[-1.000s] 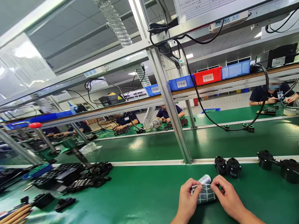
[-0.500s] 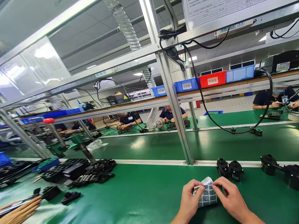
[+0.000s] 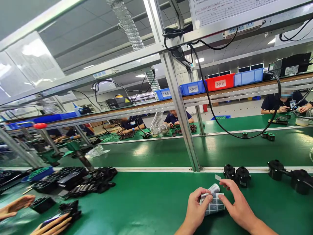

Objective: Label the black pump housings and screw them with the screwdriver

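Observation:
My left hand (image 3: 197,206) is closed on a folded sheet of stickers (image 3: 215,203), dark grey with a grid of pale lines, its curled backing sticking up at the top. A small pale sticker (image 3: 217,177) is on the raised index fingertip of my right hand (image 3: 233,200), off the sheet. My right thumb lies at the sheet's right edge. Beyond my hands stand two round black motor-like housings (image 3: 236,176), with more black housings (image 3: 290,176) to the right.
At lower left, a co-worker's hands (image 3: 52,225) are by black parts (image 3: 70,209). Piles of black parts (image 3: 97,181) lie behind them. A metal post (image 3: 179,114) rises from the bench divider. Labelled blue and red bins (image 3: 220,83) sit on the shelf, and a black cable (image 3: 212,112) hangs down.
My right index finger has risen from the sheet, with a small sticker now on its tip. At left, the co-worker's hands have shifted right, and a second one shows.

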The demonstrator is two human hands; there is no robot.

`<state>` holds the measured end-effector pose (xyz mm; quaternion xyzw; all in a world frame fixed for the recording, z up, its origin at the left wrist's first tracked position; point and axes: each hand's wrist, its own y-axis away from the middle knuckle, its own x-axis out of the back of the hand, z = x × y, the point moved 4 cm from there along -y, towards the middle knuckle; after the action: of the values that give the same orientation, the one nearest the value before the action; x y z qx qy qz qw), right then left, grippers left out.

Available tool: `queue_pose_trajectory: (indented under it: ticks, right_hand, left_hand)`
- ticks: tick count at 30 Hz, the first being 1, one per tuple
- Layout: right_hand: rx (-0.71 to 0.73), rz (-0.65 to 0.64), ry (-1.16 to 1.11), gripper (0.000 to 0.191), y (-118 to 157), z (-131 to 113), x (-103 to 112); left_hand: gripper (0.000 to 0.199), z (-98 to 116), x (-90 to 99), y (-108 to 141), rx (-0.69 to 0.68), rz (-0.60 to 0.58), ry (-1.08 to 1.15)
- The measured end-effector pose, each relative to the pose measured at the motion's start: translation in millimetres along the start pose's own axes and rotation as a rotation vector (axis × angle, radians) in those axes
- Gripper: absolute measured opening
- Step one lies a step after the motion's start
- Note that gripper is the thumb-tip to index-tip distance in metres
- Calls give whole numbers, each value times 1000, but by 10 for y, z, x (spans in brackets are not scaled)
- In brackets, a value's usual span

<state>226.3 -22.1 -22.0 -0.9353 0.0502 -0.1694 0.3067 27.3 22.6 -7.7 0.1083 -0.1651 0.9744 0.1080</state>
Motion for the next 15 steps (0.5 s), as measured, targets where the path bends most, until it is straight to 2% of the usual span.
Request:
queue_pose_trajectory:
  ticks: [2, 4, 8, 10, 15]
  right_hand:
    - [-17, -46, -26, 42, 8, 7, -34]
    - [-32, -60, -21, 41, 13, 32, -46]
    - [-51, -12, 26, 40, 18, 104, -17]
    - [-2, 25, 61, 39, 21, 98, -2]
    - [237, 63, 185, 36, 19, -58, 19]
  left_hand:
    - [29, 8, -19, 11, -12, -22, -6]
    - [32, -12, -24, 10, 15, -26, 32]
    - [44, -70, -12, -13, 79, -22, 139]
    - [46, -74, -12, -18, 83, -25, 159]
    - [47, -47, -31, 1, 96, -1, 166]
